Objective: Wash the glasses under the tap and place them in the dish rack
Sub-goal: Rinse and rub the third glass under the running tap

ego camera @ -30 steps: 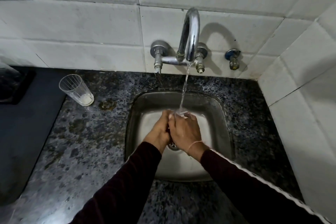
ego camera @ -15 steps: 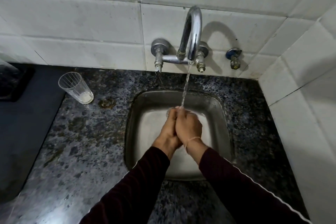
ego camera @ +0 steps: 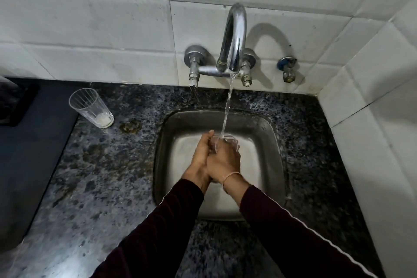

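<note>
1. Steel sink (ego camera: 273, 133) is set into the speckled granite counter (ego camera: 94, 165), and both hands are over the middle of the basin.
2. The clear glass in hand (ego camera: 228, 140) sits right under the water stream (ego camera: 228, 108) from the chrome tap (ego camera: 234, 36). Water falls onto its far end. Can't tell how much is inside; it's mostly covered.
3. Right hand (ego camera: 223, 160) is curled around the glass from the right, thin band on the wrist. Left hand (ego camera: 200, 158) is pressed against the glass and the right hand from the left, fingers up along the side.
4. The glass's long axis seems to run near-to-far, tipped away, rim end toward the tap wall. Hard to be sure, since only that far end pokes out.
5. Second ribbed glass (ego camera: 91, 108) stands upright on the counter far left of the sink, mouth up, with a bit of white residue in the bottom.
6. Dark mat (ego camera: 33, 153) lies just left of that glass.
</note>
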